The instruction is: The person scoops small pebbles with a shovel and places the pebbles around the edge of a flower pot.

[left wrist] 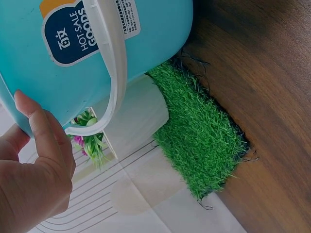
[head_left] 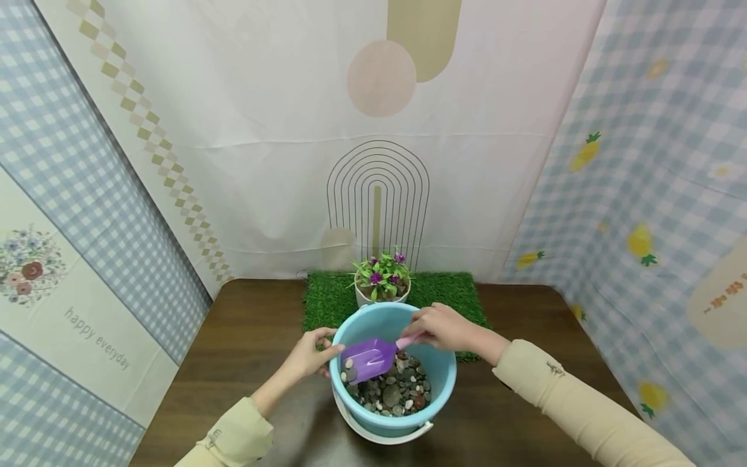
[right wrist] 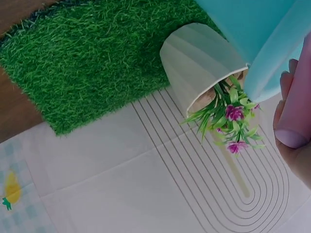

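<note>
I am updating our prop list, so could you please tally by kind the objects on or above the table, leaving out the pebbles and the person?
Light-blue bucket: 1
Purple scoop: 1
Potted flowering plant: 1
Artificial grass mat: 1
Total: 4

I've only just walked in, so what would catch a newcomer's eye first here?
Probably the light blue bucket on the brown table, with stones inside and the left hand gripping its rim. Next comes the bright purple scoop, held over the stones by the right hand. Just behind the bucket, a potted plant with purple flowers stands on a green grass mat.
</note>
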`<state>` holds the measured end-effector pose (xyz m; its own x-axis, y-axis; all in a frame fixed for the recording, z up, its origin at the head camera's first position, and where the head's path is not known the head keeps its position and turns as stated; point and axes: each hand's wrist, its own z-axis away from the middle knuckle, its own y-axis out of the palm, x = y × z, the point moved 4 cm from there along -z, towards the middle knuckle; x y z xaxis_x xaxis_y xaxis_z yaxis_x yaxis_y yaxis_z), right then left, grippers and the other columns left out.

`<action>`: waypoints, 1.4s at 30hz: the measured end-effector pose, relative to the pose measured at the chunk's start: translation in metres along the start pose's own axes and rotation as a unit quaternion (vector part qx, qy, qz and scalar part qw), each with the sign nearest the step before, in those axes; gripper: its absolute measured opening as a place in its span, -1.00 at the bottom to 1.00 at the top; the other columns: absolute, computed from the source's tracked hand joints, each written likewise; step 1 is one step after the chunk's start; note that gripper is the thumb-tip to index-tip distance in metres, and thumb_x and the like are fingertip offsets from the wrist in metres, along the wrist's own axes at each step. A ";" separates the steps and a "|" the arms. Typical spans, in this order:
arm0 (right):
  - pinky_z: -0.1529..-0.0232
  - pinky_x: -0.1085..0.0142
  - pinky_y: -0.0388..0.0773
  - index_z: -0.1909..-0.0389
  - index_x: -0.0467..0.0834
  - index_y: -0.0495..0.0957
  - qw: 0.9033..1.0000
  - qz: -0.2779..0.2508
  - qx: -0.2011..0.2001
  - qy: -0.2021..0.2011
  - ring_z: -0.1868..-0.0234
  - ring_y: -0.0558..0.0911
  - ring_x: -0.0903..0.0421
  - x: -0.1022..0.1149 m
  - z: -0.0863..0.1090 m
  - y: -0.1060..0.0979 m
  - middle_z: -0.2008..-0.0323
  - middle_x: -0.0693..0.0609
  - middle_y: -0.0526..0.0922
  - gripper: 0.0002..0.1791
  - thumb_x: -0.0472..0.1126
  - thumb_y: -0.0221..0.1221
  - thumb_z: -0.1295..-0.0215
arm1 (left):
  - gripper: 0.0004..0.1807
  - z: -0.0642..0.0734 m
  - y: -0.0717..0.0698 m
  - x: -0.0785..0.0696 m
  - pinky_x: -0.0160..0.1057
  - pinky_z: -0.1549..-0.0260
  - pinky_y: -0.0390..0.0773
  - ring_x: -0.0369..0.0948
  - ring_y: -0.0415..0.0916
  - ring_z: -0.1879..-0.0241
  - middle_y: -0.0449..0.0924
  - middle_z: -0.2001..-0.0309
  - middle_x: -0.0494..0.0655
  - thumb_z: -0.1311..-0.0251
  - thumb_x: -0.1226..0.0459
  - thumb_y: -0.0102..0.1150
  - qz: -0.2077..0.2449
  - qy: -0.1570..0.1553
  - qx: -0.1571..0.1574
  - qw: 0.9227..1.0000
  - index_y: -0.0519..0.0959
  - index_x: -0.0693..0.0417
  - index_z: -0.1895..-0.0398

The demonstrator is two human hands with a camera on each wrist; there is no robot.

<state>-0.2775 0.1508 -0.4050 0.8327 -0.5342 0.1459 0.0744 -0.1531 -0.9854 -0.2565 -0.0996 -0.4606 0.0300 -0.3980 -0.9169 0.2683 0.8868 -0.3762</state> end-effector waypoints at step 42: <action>0.52 0.47 0.37 0.10 -0.14 0.67 0.991 0.003 -0.046 0.123 0.51 0.43 0.31 -0.067 0.045 -0.059 0.44 0.11 0.62 -0.74 -0.30 0.27 -0.15 | -0.50 0.000 0.000 -0.001 -0.14 0.62 0.72 -0.31 0.48 0.71 0.52 0.39 0.09 -0.24 0.36 0.14 0.010 0.006 0.017 1.000 0.33 0.47 -0.19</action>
<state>-0.3128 0.2329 -0.3610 0.6735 -0.7196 0.1691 0.0103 -0.2196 -0.9755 -0.2561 -0.0991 -0.4598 0.0241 -0.3774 -0.9257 0.3009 0.8858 -0.3533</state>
